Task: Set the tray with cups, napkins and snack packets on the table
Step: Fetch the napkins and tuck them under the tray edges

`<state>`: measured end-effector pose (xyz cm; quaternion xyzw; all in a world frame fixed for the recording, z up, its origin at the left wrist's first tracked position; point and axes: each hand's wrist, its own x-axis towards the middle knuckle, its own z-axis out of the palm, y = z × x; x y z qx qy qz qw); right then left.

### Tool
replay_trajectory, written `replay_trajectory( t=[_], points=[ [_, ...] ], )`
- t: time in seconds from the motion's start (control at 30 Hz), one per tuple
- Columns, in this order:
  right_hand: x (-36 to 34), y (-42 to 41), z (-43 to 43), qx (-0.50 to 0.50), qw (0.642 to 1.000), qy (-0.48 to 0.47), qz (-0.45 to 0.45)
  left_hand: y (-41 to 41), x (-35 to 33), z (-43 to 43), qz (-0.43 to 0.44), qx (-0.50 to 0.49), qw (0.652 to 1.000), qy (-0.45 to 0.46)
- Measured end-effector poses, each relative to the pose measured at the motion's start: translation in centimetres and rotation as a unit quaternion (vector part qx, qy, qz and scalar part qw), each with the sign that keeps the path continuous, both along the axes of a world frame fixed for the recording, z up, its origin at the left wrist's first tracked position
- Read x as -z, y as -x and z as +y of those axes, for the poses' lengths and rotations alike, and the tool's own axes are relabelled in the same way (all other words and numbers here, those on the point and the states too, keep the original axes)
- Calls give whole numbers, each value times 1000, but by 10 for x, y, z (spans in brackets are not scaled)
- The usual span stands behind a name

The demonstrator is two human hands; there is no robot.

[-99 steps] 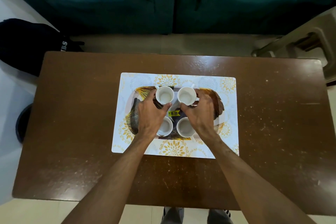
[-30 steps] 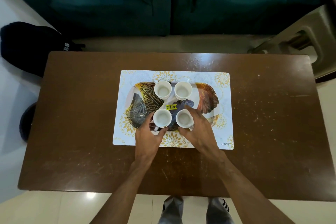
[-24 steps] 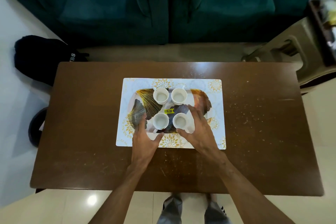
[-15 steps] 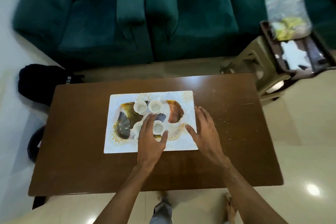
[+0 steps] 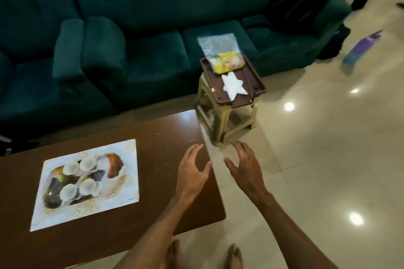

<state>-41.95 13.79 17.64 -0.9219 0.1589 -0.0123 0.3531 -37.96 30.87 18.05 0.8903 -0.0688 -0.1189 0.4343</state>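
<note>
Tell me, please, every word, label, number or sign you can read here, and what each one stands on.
None can be read in this frame.
Yellow sticker on the patterned tray, among the cups: motion-blurred, unreadable.
Print on the yellow snack packets on the brown tray: too blurred to read.
Small mark near a corner of the placemat: too small to read.
</note>
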Motion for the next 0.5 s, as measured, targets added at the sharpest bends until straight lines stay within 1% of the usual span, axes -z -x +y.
replay_trajectory(
  t=[0.1, 0.23, 0.37, 0.5],
  points=[
    [-8, -1, -56, 23, 1000, -2, -1, -11, -15, -65, -5, 22, 1000, 7],
    [-11, -23, -107, 41, 999, -13, -5, -48, -21, -126, -19, 29, 999, 17],
    [-5, -71, -150, 28, 999, -16, -10, -102, -12, -172, -33, 8, 999, 18],
    [13, -138, -186, 5, 1000, -29, 4, -163, 9, -204, -20, -35, 999, 20]
  ],
)
